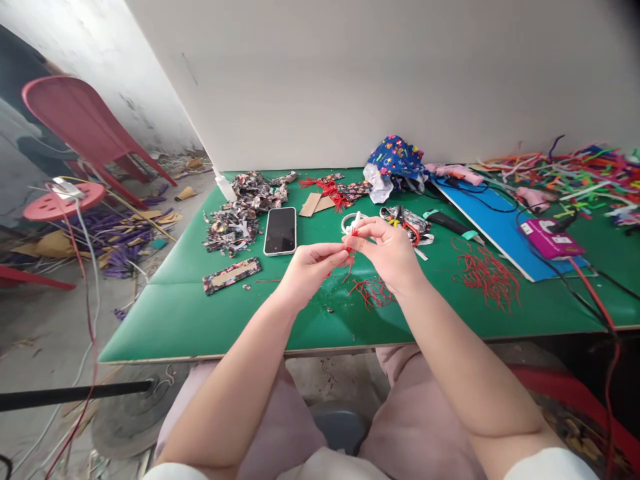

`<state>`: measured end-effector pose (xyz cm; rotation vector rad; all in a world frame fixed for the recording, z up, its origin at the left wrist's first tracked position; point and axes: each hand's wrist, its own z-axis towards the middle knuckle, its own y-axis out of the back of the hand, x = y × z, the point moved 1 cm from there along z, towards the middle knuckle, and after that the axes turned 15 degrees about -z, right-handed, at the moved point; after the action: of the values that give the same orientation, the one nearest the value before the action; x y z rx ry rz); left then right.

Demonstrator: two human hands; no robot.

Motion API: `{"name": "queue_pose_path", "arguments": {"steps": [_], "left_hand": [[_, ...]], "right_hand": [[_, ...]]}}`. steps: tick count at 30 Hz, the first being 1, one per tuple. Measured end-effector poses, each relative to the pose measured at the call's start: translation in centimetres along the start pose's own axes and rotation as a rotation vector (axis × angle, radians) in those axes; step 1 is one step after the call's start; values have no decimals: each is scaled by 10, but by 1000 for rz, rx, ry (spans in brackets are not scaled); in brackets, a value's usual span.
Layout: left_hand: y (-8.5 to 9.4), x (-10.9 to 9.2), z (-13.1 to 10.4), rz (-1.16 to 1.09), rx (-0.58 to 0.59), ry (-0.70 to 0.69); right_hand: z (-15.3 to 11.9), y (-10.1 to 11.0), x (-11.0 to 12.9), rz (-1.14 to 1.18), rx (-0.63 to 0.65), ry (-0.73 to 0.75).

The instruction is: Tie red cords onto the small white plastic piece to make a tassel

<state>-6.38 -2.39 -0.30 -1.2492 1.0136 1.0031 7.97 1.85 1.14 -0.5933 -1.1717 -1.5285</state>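
My left hand [320,262] and my right hand [385,247] meet over the middle of the green table [230,327]. Both pinch red string [351,252], its loose ends hanging below the fingertips. Just behind the fingers lies a white ring-shaped item [346,221], partly hidden by my right hand. Beneath my hands, a small tangle of red strings [373,293] rests on the table. Farther right is a bigger heap of red strings [487,275]. A phone [281,231] with a dark screen lies beyond my left hand, and a patterned fabric strip [233,276] sits left of it.
Scrap fabric pieces [225,227] pile up at the back left beside a white bottle [225,187]. A cutter [453,225], a blue board [485,220], a purple box with cables [550,239] and colourful strips [590,180] occupy the right. A red chair [85,120] stands leftward.
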Motion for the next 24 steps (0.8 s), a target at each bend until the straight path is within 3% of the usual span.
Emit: {"name": "queue_pose_path", "arguments": {"steps": [8,16,20,24], "left_hand": [[0,1,1,161,130,34],[4,15,4,257,222,130],[8,15,4,414,279,110],[5,12,4,267,166,-38]], "right_hand": [[5,7,-11,120,-47,-115],[15,30,-11,138,-237,-122],[13,26,-14,41,-113,-55],[7,14,-11,-80,4,23]]}}
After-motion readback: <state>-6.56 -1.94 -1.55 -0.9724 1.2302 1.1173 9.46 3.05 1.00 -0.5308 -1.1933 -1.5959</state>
